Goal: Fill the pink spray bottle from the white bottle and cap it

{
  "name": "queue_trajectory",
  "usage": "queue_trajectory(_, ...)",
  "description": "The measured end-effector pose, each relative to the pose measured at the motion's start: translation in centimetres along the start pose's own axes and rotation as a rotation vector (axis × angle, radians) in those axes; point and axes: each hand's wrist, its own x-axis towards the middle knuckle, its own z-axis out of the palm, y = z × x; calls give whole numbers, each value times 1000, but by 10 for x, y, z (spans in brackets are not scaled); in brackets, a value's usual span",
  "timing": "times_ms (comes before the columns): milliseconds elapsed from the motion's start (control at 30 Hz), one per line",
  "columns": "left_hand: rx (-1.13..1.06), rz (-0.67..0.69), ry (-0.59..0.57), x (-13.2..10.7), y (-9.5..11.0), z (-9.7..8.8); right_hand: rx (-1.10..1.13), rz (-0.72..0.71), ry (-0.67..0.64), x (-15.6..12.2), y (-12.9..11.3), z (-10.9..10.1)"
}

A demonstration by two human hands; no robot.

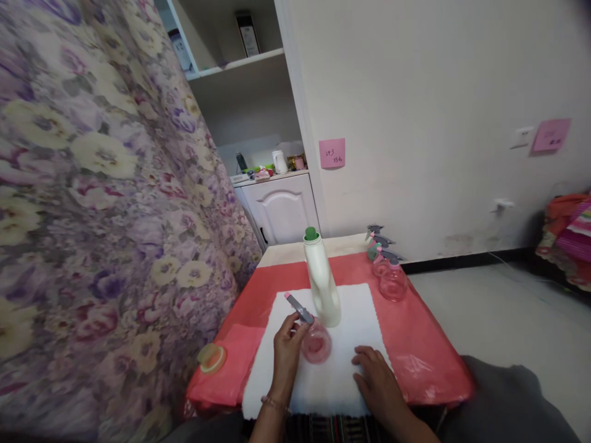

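A pink see-through spray bottle [316,343] with a grey trigger head rests on a white cloth [341,381]. My left hand [290,342] has its fingers closed around the spray head, at the bottle's neck. To the right, my right hand [373,376] hovers over or lies on the cloth, fingers spread, touching no bottle. Just behind the spray bottle stands a tall pale-green jug [322,283], upright, with a green piece in its open mouth.
Several other spray bottles [392,284] line the right back of the red-covered table [425,344]. A roll of tape [212,358] lies at the left edge. A flowered curtain [115,234] hangs close on the left. Behind is a white cabinet [281,209].
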Motion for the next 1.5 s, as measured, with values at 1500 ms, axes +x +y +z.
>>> queue_trajectory(1500,86,86,20,2,9,6,-9,6,-6,3,-3,-1)
